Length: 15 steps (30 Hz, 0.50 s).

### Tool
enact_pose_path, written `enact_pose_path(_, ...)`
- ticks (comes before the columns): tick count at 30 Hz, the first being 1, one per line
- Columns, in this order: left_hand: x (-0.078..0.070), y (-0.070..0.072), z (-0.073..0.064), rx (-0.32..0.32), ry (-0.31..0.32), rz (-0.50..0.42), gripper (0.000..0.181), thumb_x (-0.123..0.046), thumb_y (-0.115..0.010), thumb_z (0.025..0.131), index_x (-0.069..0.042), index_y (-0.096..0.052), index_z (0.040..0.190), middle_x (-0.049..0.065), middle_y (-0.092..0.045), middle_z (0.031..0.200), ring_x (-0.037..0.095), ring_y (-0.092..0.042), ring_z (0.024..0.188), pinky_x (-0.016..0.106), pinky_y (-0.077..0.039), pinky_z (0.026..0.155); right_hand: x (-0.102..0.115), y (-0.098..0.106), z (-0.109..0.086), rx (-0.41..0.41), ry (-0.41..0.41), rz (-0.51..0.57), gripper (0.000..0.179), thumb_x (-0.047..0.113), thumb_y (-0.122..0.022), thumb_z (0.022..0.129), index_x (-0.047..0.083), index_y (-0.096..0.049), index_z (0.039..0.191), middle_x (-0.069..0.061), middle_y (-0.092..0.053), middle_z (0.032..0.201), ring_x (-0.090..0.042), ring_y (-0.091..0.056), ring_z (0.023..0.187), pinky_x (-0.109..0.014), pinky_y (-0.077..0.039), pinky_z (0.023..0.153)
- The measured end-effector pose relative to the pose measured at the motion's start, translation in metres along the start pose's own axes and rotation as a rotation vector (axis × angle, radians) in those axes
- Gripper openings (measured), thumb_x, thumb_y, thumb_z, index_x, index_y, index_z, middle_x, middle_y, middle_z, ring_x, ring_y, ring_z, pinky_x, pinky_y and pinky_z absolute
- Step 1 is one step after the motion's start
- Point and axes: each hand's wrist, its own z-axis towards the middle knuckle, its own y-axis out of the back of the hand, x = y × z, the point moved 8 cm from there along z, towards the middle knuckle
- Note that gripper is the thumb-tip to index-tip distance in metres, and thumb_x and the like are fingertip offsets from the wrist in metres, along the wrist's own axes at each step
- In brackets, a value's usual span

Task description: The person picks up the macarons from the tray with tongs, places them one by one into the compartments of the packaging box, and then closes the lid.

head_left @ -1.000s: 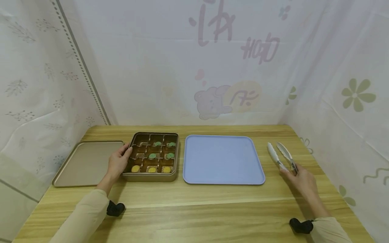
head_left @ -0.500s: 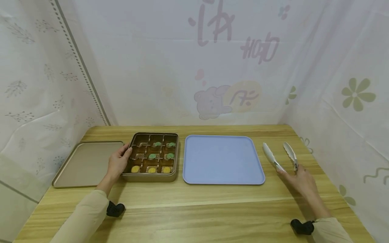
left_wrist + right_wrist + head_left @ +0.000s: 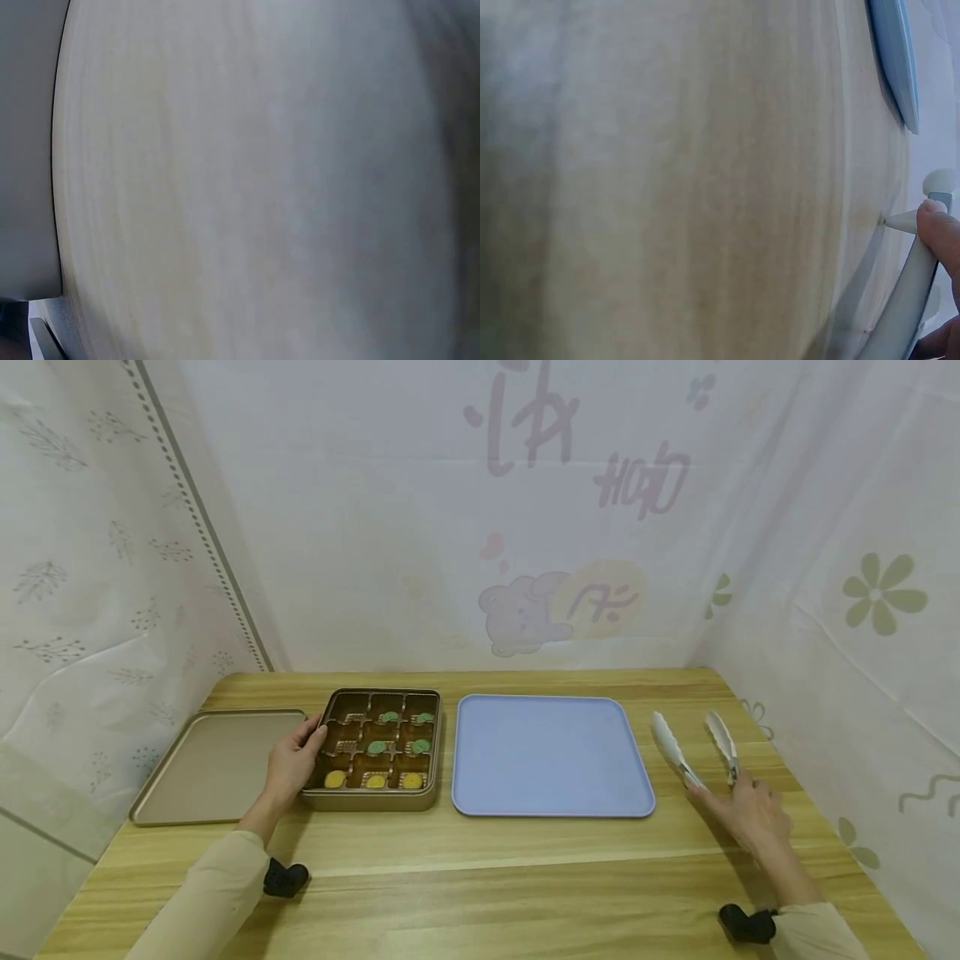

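My left hand (image 3: pixel 292 760) grips the left wall of a gold tin (image 3: pixel 367 799), its thumb by the rim. The tin's brown insert has several square compartments. Three round yellow cookie-like pieces (image 3: pixel 412 781) lie in the near row. Green round pieces (image 3: pixel 421 746) lie in the middle and right compartments of the two rows behind; the left ones show no piece. At the far right my right hand (image 3: pixel 753 814) holds a pair of tongs (image 3: pixel 670 743) low over the table, arms spread wide. In the right wrist view a thumb (image 3: pixel 939 232) presses on one tong arm (image 3: pixel 904 304).
A blue tray (image 3: pixel 551 756) with a low rim lies between the tin and the tongs. The flat gold lid (image 3: pixel 217 764) rests left of the tin, under my left forearm. Patterned curtains (image 3: pixel 375 527) stand behind and beside the wooden table (image 3: pixel 480 885).
The tong arms have spread apart, the right one swinging outward, and the right hand's fingers have spread a little. My left hand and the tin have stayed in place.
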Motion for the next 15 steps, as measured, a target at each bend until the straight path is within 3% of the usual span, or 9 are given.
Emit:
enact_pose_path(7,0.0,0.0,0.001,0.019,0.024,0.028,0.055,-0.039,-0.039,0.101,-0.004,-0.039,0.143,0.023,-0.047,0.138,0.036,-0.044,0.127,0.048,-0.035,0.104,0.001,0.0,-0.004,-0.024,0.022,-0.02,0.091,0.068,-0.051,0.083,-0.016,-0.037,0.115,-0.04,-0.044,0.098,-0.049,-0.048,0.082,-0.04,-0.04,0.048)
enact_pose_path(9,0.0,0.0,0.0,0.028,0.032,0.023,0.055,-0.039,-0.039,0.101,-0.004,-0.038,0.144,0.023,-0.046,0.139,0.036,-0.042,0.128,0.048,-0.035,0.105,0.003,0.002,-0.005,-0.063,0.034,-0.017,0.088,0.067,-0.053,0.083,-0.014,-0.038,0.112,-0.039,-0.045,0.095,-0.048,-0.048,0.078,-0.039,-0.039,0.047)
enact_pose_path(12,-0.001,0.0,0.0,0.042,0.035,0.017,0.057,-0.04,-0.039,0.1,-0.004,-0.036,0.145,0.023,-0.043,0.141,0.037,-0.039,0.131,0.049,-0.034,0.106,0.011,0.014,-0.008,-0.231,0.091,0.017,0.07,0.056,-0.06,0.085,-0.008,-0.042,0.105,-0.032,-0.047,0.086,-0.042,-0.048,0.071,-0.036,-0.035,0.044)
enact_pose_path(15,-0.001,0.0,0.0,0.051,0.036,0.011,0.057,-0.04,-0.039,0.1,-0.005,-0.035,0.145,0.024,-0.042,0.141,0.039,-0.037,0.132,0.051,-0.032,0.107,0.03,0.036,-0.018,-0.509,0.224,0.113,0.044,0.032,-0.067,0.088,-0.007,-0.053,0.104,-0.023,-0.055,0.078,-0.028,-0.048,0.061,-0.029,-0.031,0.042)
